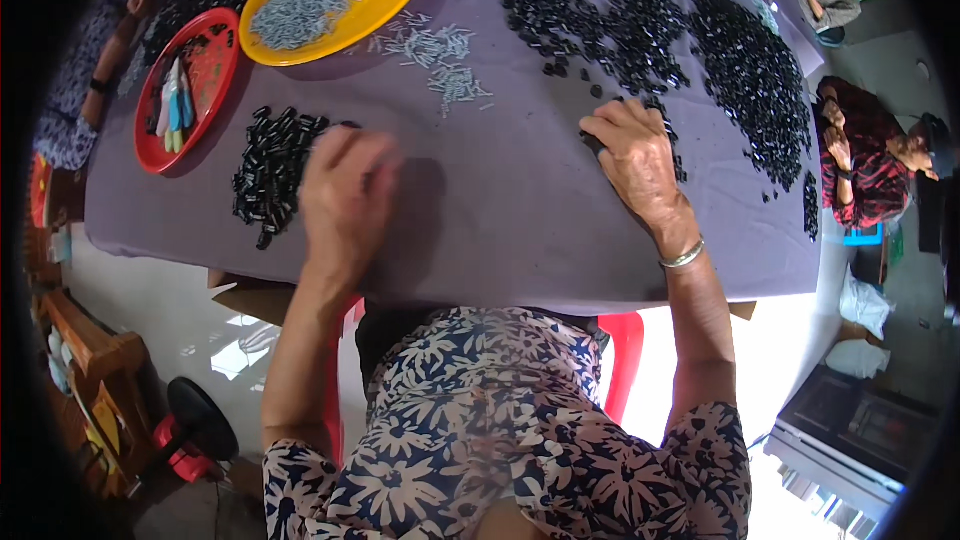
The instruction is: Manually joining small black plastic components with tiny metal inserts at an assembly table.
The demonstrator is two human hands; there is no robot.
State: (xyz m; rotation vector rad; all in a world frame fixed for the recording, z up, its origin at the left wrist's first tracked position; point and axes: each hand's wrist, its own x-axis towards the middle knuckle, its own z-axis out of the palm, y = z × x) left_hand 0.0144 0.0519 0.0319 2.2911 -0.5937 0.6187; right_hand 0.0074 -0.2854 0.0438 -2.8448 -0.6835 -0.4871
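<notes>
My left hand point(348, 190) is blurred by motion over the right side of a small pile of shiny black tubular pieces point(265, 175); its fingers look curled, but what they hold, if anything, cannot be made out. Farther right, my right hand point(635, 150) rests low over the cloth at the near edge of a large spread of similar black pieces point(590, 10). Its fingers are bent and drawn together, and a dark bit shows at the fingertips, too small to name. Thin silvery pin-like pieces point(440, 45) lie loose on the cloth beyond my hands.
A yellow plate point(405, 15) bears many silvery pins. Beside it, a red tray point(150, 155) holds white, blue and green-tipped tools. Another black heap point(755, 90) covers the right of the purple tablecloth point(500, 230). Other people sit along the left and right sides.
</notes>
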